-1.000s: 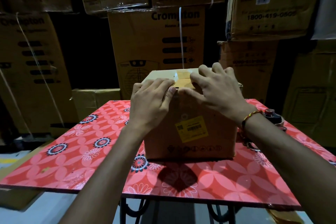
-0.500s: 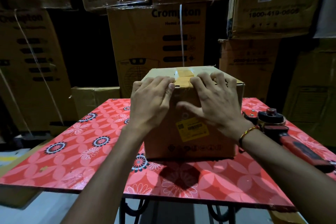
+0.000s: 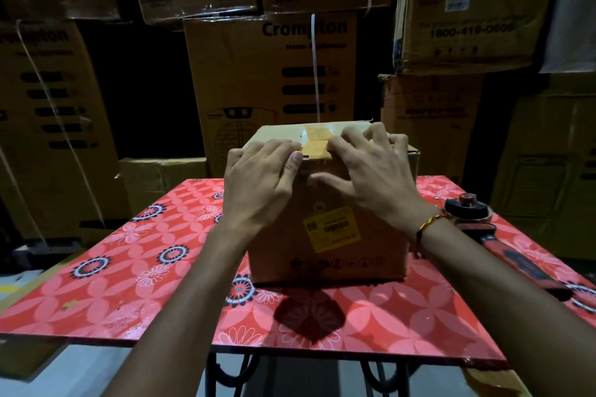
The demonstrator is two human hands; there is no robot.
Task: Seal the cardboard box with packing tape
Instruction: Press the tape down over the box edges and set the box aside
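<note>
From the head camera, the one view there is, a brown corrugated cardboard box [image 3: 325,219] with a yellow barcode label [image 3: 332,229] on its near face stands upright toward the far middle of a red table top printed with pink and dark flowers [image 3: 154,280]. A strip of tan packing tape [image 3: 317,138] runs along the middle of the box's closed top and folds over the near upper edge; how far it reaches down the front or toward the back cannot be told, since the hands cover the near end and the far end is seen at a shallow angle. The left hand [image 3: 261,184] lies flat with its fingers together on the top near corner, just left of the tape, and its fingertips [image 3: 295,161] meet the tape's edge. The right hand [image 3: 371,174] is spread wide over the top and the near edge on the tape's right side, with the thumb pressed low on the front face; neither hand pinches anything. A red-handled tape dispenser with a dark roll hub [image 3: 474,219] lies on the table to the right of the box, touched by no hand. Judging by this, the centre seam already carries tape and the step in hand looks like rubbing it down. What may remain is checking the strip's ends and perhaps taping the side edges, which appear bare here.
</note>
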